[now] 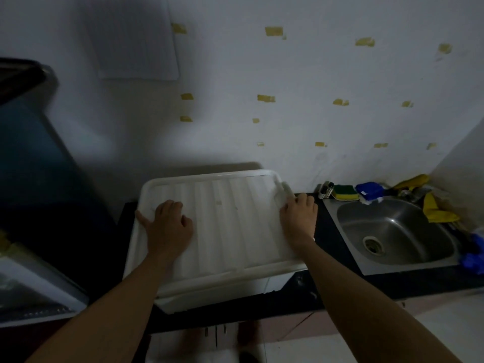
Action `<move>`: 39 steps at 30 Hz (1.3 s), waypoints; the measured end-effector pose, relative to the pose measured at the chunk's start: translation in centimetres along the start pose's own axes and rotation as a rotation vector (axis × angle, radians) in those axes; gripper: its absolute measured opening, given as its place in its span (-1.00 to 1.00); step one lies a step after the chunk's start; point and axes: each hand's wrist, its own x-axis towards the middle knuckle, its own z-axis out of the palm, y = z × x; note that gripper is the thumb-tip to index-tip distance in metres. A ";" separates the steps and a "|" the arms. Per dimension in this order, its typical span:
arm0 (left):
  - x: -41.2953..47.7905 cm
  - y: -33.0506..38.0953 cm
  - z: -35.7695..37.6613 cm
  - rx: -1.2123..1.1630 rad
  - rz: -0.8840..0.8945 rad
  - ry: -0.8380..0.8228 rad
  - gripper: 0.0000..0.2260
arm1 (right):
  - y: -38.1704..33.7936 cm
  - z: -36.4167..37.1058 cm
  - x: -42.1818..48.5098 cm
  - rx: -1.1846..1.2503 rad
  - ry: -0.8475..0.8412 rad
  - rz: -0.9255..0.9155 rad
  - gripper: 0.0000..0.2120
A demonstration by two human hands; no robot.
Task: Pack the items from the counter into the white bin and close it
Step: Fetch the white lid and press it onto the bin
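The white bin (225, 294) stands on the dark tabletop (327, 237) by the wall (314, 69), with its ribbed lid (235, 226) laid on top. Your left hand (167, 226) rests on the lid, fingers curled and holding nothing. Your right hand (298, 218) curls over the lid's right rim beside the clip (282, 192). A steel sink (408, 231) sits to the right, with a sponge (344, 192) behind it.

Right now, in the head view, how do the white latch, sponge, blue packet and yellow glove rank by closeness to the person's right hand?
From the right hand, nearest first:
1. white latch, at its fingers, on the lid's right edge.
2. sponge, behind the sink's left corner.
3. blue packet, just right of the sponge.
4. yellow glove, at the sink's far right.
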 end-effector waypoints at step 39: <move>1.0 -0.4 0.7 0.063 -0.111 0.078 -0.67 | 0.2 -0.4 1.6 0.198 -0.393 0.199 -0.65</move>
